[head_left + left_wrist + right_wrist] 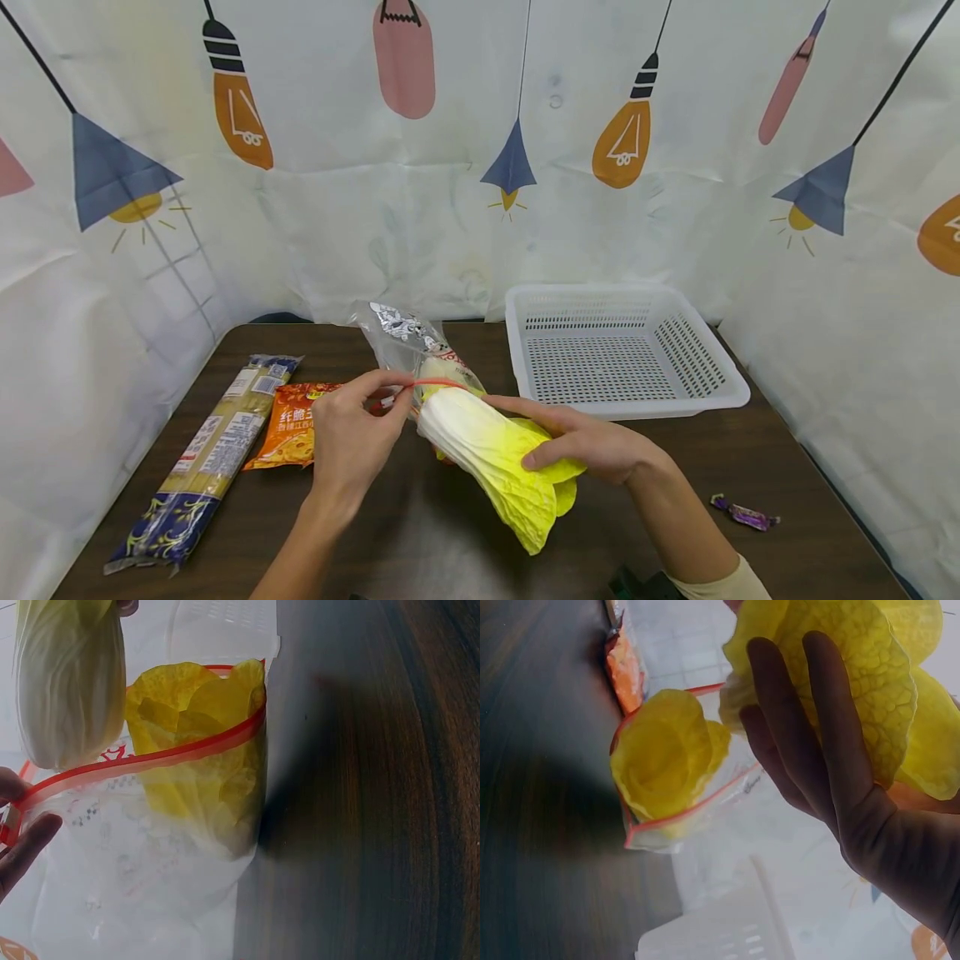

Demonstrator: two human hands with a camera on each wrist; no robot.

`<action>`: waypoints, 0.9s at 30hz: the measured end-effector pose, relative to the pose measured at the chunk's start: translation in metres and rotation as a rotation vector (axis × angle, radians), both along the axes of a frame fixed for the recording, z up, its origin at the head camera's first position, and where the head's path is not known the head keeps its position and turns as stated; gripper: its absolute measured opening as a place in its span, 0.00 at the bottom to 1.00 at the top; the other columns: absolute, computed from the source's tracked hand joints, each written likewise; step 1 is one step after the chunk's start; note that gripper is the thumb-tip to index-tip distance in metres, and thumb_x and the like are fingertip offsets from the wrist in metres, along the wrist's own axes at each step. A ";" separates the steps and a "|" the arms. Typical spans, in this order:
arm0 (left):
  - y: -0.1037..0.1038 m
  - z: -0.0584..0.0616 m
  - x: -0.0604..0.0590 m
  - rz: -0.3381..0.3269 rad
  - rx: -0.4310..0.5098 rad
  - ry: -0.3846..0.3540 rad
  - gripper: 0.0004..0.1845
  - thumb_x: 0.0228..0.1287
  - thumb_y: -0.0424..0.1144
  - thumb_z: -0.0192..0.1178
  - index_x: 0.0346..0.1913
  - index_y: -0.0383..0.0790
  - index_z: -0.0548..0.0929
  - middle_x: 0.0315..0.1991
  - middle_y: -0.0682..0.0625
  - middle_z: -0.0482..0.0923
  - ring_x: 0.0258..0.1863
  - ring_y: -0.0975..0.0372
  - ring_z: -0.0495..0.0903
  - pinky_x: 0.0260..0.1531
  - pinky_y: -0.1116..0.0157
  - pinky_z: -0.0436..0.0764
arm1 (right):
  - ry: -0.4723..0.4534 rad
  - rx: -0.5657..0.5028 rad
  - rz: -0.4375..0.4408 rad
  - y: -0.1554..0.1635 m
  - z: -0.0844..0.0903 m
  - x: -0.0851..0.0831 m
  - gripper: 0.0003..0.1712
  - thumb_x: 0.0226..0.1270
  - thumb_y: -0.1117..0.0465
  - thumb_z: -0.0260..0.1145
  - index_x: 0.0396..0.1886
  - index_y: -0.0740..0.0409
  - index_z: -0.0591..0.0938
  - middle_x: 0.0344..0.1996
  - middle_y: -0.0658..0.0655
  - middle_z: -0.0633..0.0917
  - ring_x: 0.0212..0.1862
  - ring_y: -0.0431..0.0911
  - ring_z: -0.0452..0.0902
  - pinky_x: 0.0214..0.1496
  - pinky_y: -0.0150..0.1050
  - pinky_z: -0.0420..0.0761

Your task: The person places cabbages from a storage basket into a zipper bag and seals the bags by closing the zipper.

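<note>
Above the dark wooden table point(420, 542), my right hand point(517, 429) holds a white and yellow napa cabbage point(487, 454), thumb on top and fingers point(817, 750) along its yellow leaves point(870, 682). The cabbage's white stem end point(67, 682) points at the mouth of a clear zip bag point(405, 333). My left hand point(401, 392) pinches the bag's red zip rim point(150, 759) and holds the mouth wide. A second yellow leafy piece point(199, 750) sits inside the bag and shows through the mouth in the right wrist view point(667, 754).
A white plastic basket point(622, 400) stands at the back right of the table. To the left lie a long pasta packet point(202, 458) and an orange snack packet point(292, 425). A small purple wrapped sweet point(744, 512) lies near the right edge. Curtains printed with lamps surround the table.
</note>
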State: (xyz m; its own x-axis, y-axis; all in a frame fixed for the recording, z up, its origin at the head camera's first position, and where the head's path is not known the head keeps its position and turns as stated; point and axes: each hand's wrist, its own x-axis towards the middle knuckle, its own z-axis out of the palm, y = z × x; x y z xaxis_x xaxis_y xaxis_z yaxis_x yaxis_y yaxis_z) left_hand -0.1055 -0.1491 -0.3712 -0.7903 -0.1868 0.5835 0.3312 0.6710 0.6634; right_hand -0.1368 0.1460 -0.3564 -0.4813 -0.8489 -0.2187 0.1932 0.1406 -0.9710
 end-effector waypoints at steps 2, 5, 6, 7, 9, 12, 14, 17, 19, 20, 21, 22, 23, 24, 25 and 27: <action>0.000 0.000 0.000 -0.008 0.003 0.004 0.08 0.57 0.31 0.77 0.40 0.44 0.93 0.36 0.51 0.92 0.32 0.61 0.90 0.32 0.70 0.85 | 0.006 -0.006 -0.014 0.000 0.000 0.000 0.44 0.71 0.61 0.62 0.84 0.42 0.59 0.55 0.62 0.77 0.45 0.47 0.83 0.48 0.38 0.85; 0.000 0.000 0.001 -0.014 0.000 0.008 0.09 0.56 0.31 0.77 0.40 0.44 0.93 0.36 0.51 0.92 0.32 0.61 0.89 0.31 0.71 0.84 | 0.022 -0.008 -0.033 -0.001 0.000 0.001 0.43 0.71 0.61 0.62 0.84 0.43 0.59 0.55 0.62 0.77 0.44 0.48 0.83 0.48 0.38 0.85; 0.000 0.000 0.000 -0.014 -0.001 0.009 0.09 0.56 0.30 0.77 0.40 0.44 0.93 0.36 0.52 0.92 0.32 0.61 0.89 0.31 0.71 0.84 | 0.026 -0.006 -0.039 -0.001 0.001 0.001 0.43 0.71 0.61 0.62 0.84 0.43 0.59 0.55 0.62 0.77 0.44 0.48 0.83 0.48 0.38 0.85; 0.000 0.001 0.000 -0.014 -0.001 0.008 0.09 0.56 0.30 0.77 0.40 0.44 0.93 0.36 0.52 0.92 0.32 0.61 0.89 0.31 0.71 0.84 | 0.029 -0.006 -0.044 -0.001 0.001 0.002 0.43 0.71 0.61 0.61 0.84 0.43 0.59 0.54 0.62 0.77 0.44 0.48 0.83 0.48 0.38 0.85; 0.000 0.001 0.000 -0.016 -0.002 0.004 0.09 0.56 0.30 0.77 0.40 0.44 0.93 0.36 0.52 0.92 0.32 0.61 0.89 0.31 0.71 0.84 | 0.037 -0.012 -0.053 -0.001 0.001 0.002 0.43 0.71 0.62 0.61 0.84 0.44 0.59 0.53 0.62 0.77 0.43 0.47 0.83 0.47 0.38 0.86; 0.000 0.001 0.000 -0.019 -0.005 -0.007 0.09 0.56 0.31 0.77 0.40 0.44 0.93 0.37 0.51 0.92 0.32 0.61 0.89 0.32 0.71 0.84 | 0.025 -0.026 -0.074 -0.001 0.001 0.004 0.43 0.71 0.63 0.61 0.84 0.45 0.59 0.52 0.62 0.78 0.42 0.47 0.84 0.46 0.37 0.86; -0.001 0.001 0.000 -0.024 -0.008 -0.009 0.09 0.56 0.31 0.77 0.41 0.44 0.93 0.37 0.51 0.92 0.32 0.61 0.89 0.33 0.71 0.85 | 0.013 -0.030 -0.095 -0.001 0.002 0.004 0.43 0.71 0.63 0.61 0.84 0.45 0.60 0.52 0.62 0.78 0.42 0.47 0.84 0.46 0.38 0.86; -0.001 0.001 -0.001 -0.031 -0.015 -0.006 0.10 0.56 0.31 0.77 0.40 0.44 0.93 0.37 0.52 0.92 0.31 0.62 0.88 0.33 0.71 0.85 | -0.001 -0.024 -0.129 -0.001 0.002 0.004 0.43 0.70 0.64 0.62 0.83 0.44 0.60 0.52 0.62 0.77 0.43 0.48 0.84 0.46 0.38 0.86; -0.001 0.001 -0.001 -0.036 -0.016 -0.005 0.10 0.56 0.31 0.77 0.40 0.45 0.93 0.37 0.52 0.91 0.31 0.63 0.87 0.33 0.71 0.85 | 0.001 -0.016 -0.147 -0.001 0.001 0.004 0.44 0.70 0.64 0.62 0.83 0.43 0.61 0.53 0.62 0.76 0.44 0.48 0.84 0.46 0.38 0.86; -0.001 0.001 -0.001 -0.037 -0.017 -0.008 0.10 0.56 0.30 0.76 0.41 0.45 0.93 0.37 0.52 0.91 0.31 0.63 0.87 0.33 0.71 0.85 | 0.007 -0.014 -0.155 -0.001 0.001 0.005 0.44 0.70 0.64 0.62 0.83 0.42 0.61 0.53 0.62 0.76 0.44 0.48 0.84 0.47 0.38 0.86; -0.001 0.002 0.000 -0.037 -0.016 -0.011 0.10 0.56 0.30 0.76 0.40 0.45 0.93 0.37 0.52 0.91 0.31 0.63 0.87 0.33 0.71 0.85 | 0.018 -0.010 -0.163 -0.001 0.001 0.005 0.43 0.69 0.64 0.63 0.83 0.42 0.62 0.54 0.62 0.76 0.44 0.48 0.84 0.47 0.38 0.86; -0.001 0.002 0.000 -0.038 -0.014 -0.016 0.10 0.56 0.30 0.76 0.41 0.45 0.93 0.37 0.52 0.91 0.31 0.63 0.87 0.33 0.71 0.85 | 0.033 -0.005 -0.170 -0.002 0.001 0.005 0.43 0.69 0.63 0.63 0.83 0.42 0.62 0.54 0.62 0.76 0.44 0.48 0.84 0.46 0.38 0.86; -0.001 0.002 0.000 -0.038 -0.011 -0.020 0.10 0.56 0.30 0.76 0.41 0.45 0.93 0.37 0.52 0.91 0.31 0.63 0.87 0.33 0.71 0.85 | 0.058 0.003 -0.178 -0.002 0.001 0.006 0.43 0.69 0.63 0.64 0.82 0.41 0.63 0.54 0.62 0.76 0.43 0.49 0.84 0.46 0.38 0.86; -0.001 0.002 0.000 -0.039 -0.010 -0.022 0.10 0.56 0.30 0.76 0.41 0.45 0.93 0.37 0.53 0.91 0.31 0.63 0.87 0.33 0.71 0.85 | 0.087 0.009 -0.184 -0.003 0.002 0.007 0.43 0.70 0.63 0.64 0.82 0.41 0.63 0.53 0.63 0.77 0.43 0.49 0.84 0.46 0.38 0.86; -0.001 0.002 0.000 -0.040 -0.008 -0.023 0.10 0.56 0.30 0.76 0.41 0.45 0.93 0.37 0.53 0.91 0.31 0.63 0.87 0.33 0.71 0.85 | 0.125 0.017 -0.191 -0.004 0.002 0.009 0.42 0.70 0.63 0.65 0.82 0.41 0.63 0.53 0.63 0.77 0.43 0.50 0.84 0.45 0.39 0.86; 0.000 0.001 0.001 -0.039 -0.008 -0.019 0.10 0.56 0.30 0.75 0.40 0.45 0.93 0.37 0.53 0.91 0.31 0.63 0.87 0.33 0.70 0.86 | 0.212 0.053 -0.212 -0.005 0.004 0.012 0.42 0.71 0.61 0.67 0.81 0.39 0.64 0.52 0.63 0.78 0.43 0.51 0.84 0.45 0.40 0.87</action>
State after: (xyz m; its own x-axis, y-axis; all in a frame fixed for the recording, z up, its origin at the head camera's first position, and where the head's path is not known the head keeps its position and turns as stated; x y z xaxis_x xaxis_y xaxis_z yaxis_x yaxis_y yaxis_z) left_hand -0.1048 -0.1493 -0.3698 -0.8077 -0.1511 0.5699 0.3450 0.6627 0.6647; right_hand -0.1245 0.1408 -0.3526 -0.6860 -0.7148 -0.1361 0.0176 0.1707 -0.9852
